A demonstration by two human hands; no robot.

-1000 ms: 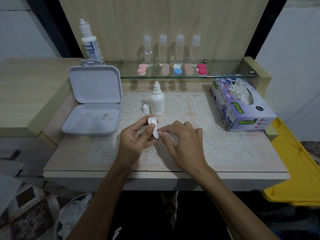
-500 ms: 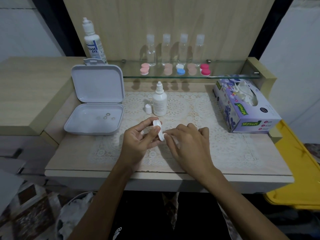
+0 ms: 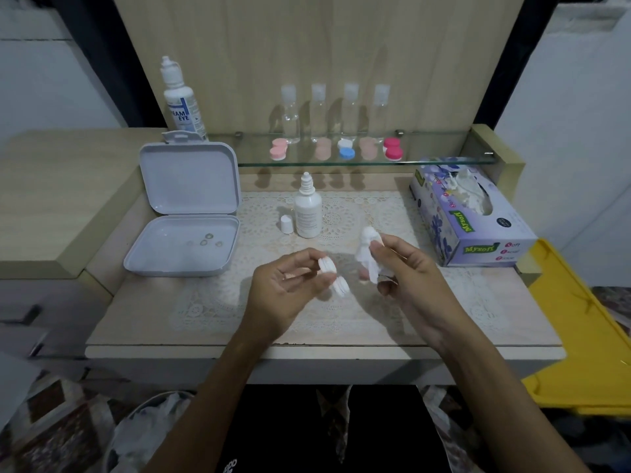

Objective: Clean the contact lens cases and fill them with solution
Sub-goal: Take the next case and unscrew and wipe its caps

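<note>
The hands have come apart: half a second ago the right fingers were pressing tissue against the case, and now the right hand (image 3: pixel 409 274) has pulled away toward three o'clock with the crumpled white tissue (image 3: pixel 368 254) pinched between thumb and fingertips, the wad standing up above the knuckles. The left hand (image 3: pixel 286 288) holds the white contact lens case (image 3: pixel 334 276) over the middle of the lace mat (image 3: pixel 341 302), thumb and curled fingers pinching the upper cup while the lower cup hangs free at about four o'clock from the palm. Case and tissue are clear of each other, a gap between them.

Up at twelve o'clock from the case stands the small white dropper bottle (image 3: pixel 308 213), cap off, with its little white cap (image 3: pixel 286 224) just beside it at nine o'clock. Over at ten o'clock lies the open grey hinged box (image 3: pixel 184 227), lid upright, a few small lenses in its tray. At two o'clock sits the purple tissue box (image 3: pixel 471 216). Behind it all, the glass shelf (image 3: pixel 444 155) carries a row of coloured lens cases (image 3: pixel 346 150) and four clear bottles (image 3: pixel 334 110), and the big solution bottle (image 3: pixel 182 100) stands at eleven o'clock.
</note>
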